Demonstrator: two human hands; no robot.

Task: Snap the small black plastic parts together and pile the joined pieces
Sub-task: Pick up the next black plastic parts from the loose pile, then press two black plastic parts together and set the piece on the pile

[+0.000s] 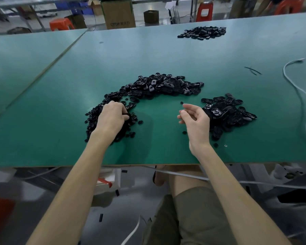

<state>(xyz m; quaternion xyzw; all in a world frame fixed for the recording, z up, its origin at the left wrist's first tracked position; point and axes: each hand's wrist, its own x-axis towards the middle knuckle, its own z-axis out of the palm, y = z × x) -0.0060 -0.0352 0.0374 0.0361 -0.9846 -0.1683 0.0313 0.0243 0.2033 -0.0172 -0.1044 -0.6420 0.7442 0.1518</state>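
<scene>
**Head view**

- Tabletop: flat matte green sheet with a pale board edge along the near side.
- Arc heap: glossy black plastic shells, oval, several with an oblong hole. They lie loose in a curved band at mid-tabletop. This is the reference for every entry below.
- Round-part heap: small black discs and rings. It meets the arc heap's left end and runs toward the near edge.
- Left hand: knuckles up, over the round-part heap at the arc heap's left end. The fingers are curled down, and thumb and fingertips pinch one small round part.
- Right hand: on the near side of the arc heap's right end, palm turned inward. The fingers are loosely bent and hold nothing.
- Right heap: shiny black oval pieces, right of the arc heap's right end and apart from it, just beyond the right hand. Whether they are joined cannot be told.
- Far heap: similar black pieces, well beyond the arc heap, toward the far right.
- Strips: thin, black and crossed, right of the arc heap.
- Cable: white, round and winding, farther right than the strips.
- Cardboard box: brown and printed, on the floor beyond the arc heap.
- Stool: red moulded plastic, beyond the arc heap, right of the cardboard box.
</scene>
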